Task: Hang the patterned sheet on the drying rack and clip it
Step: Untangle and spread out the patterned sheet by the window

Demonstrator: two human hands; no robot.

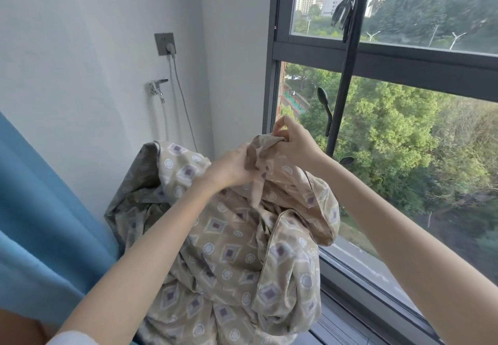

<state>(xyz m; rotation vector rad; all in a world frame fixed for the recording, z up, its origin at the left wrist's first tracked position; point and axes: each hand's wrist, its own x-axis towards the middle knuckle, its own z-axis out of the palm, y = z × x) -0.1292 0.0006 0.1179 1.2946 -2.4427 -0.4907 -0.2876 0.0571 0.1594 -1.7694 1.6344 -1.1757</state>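
Left grip (234, 168) and right grip (293, 142) both clench a bunched edge of the beige diamond-patterned cotton sheet (229, 250), held near the black metal drying rack (347, 75). The hanging bulk's weight could pull it free, or it could snag a black plastic clip (324, 107).

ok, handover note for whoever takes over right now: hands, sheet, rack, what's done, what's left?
Left hand: grips a bunched fold of the patterned sheet.
Right hand: fingers pinch the sheet's top edge, close beside the left.
Sheet: crumpled, hanging below both hands by the window; not on the rack.
Drying rack: dark pole to the right of the hands; clips hang near its top, unused.
Done: sheet lifted.
Left: spread it, hang it, clip it.
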